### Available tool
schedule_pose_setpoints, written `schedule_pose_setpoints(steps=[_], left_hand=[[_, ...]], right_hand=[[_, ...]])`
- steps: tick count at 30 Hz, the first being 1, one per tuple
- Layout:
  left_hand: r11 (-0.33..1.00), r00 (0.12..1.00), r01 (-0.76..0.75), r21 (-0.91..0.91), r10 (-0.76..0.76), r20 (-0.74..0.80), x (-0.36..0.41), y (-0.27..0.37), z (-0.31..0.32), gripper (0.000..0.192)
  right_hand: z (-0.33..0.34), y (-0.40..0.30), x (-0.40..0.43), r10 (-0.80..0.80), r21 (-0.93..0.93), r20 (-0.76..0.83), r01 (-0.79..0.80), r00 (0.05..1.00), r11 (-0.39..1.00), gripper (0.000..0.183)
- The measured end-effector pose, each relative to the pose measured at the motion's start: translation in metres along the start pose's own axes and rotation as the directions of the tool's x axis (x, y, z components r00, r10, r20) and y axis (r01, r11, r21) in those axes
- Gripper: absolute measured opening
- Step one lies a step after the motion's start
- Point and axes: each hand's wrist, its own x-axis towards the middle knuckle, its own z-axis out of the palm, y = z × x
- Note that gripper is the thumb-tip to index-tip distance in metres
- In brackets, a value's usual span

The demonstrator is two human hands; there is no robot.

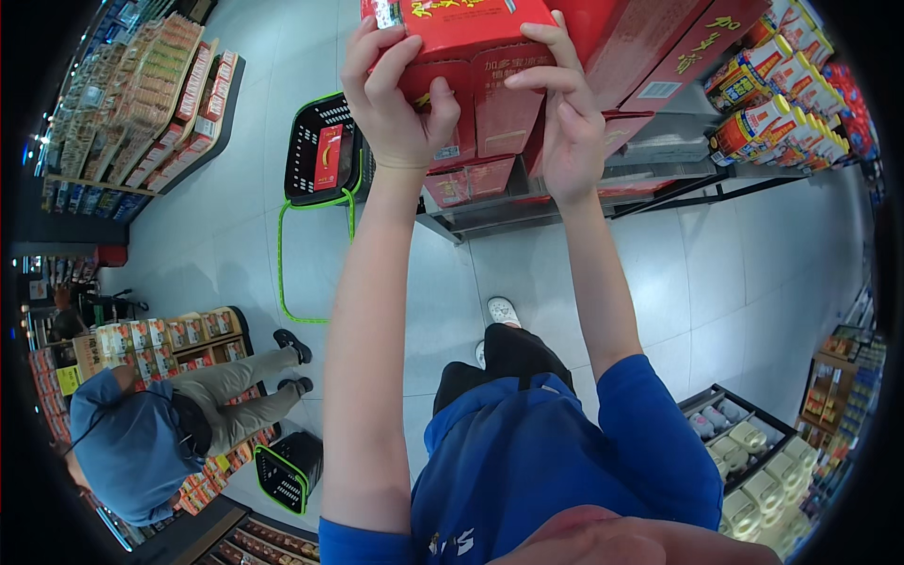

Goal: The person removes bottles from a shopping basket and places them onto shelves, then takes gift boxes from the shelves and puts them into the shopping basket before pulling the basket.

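Both my hands are raised at the top of the view, around a red cardboard drink carton (pixel 459 35) with yellow and white print. My left hand (pixel 399 99) grips its left end, fingers over the upper edge and thumb against the near side. My right hand (pixel 568 106) holds the right end, with fingertips on its top and side. Directly behind and below are more red cartons (pixel 505 106), stacked on a metal shelf. Whether the held carton rests on that stack cannot be told. A black shopping basket (pixel 293 169) with green trim stands on the floor at left, a red box (pixel 328 159) inside it.
Yellow-and-red containers (pixel 756 134) fill the shelf at right. A person in a blue shirt (pixel 134 445) stands at lower left beside shelves of packaged goods and another black basket (pixel 282 487). Packaged food racks (pixel 141 106) are at upper left, pale bottles (pixel 756 494) at lower right.
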Motion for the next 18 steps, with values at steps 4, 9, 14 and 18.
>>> schedule_pose_setpoints(steps=[4,9,14,18], left_hand=[[0.999,0.999,0.042,-0.009,-0.042,0.014,0.0,0.003,-0.001,0.032],[0.998,0.998,0.068,0.002,-0.068,0.015,-0.002,0.005,-0.003,0.031],[0.998,0.998,0.064,-0.009,-0.064,-0.03,-0.003,0.006,-0.001,0.036],[0.999,0.998,0.031,0.006,-0.031,-0.054,-0.003,0.002,-0.001,0.036]], right_hand=[[-0.006,-0.003,0.001,0.047,0.011,0.052,-0.047,0.998,0.999,0.031],[-0.008,-0.016,0.002,0.12,0.004,0.095,-0.121,0.988,0.993,0.029],[-0.008,-0.015,0.0,0.089,-0.038,0.095,-0.085,0.991,0.996,0.028],[-0.008,-0.013,0.001,0.055,-0.069,0.107,-0.048,0.993,0.996,0.029]])
